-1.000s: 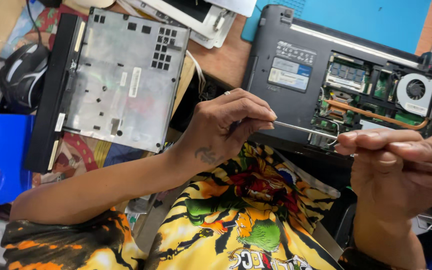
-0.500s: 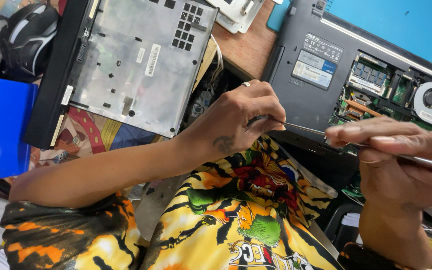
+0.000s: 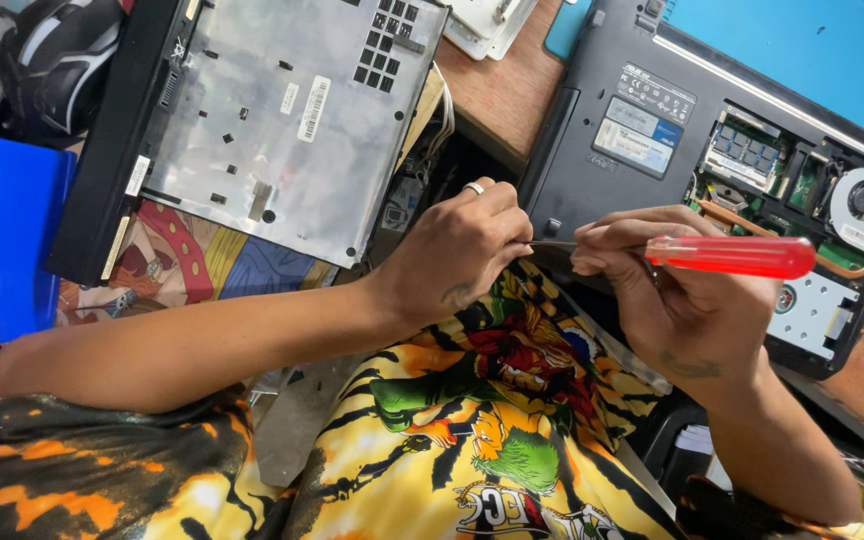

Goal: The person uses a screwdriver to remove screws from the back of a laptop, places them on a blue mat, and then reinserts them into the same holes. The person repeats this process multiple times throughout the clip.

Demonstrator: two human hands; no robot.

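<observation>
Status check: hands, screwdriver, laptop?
Right hand holds red-handled screwdriver. Left hand pinches its shaft tip. Opened laptop lies beyond, fan exposed. Nothing between.

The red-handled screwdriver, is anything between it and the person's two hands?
Nothing visible: the right hand grips the red-handled screwdriver by its translucent handle, and the left hand pinches the thin metal shaft's tip, above the yellow printed shirt.
</observation>
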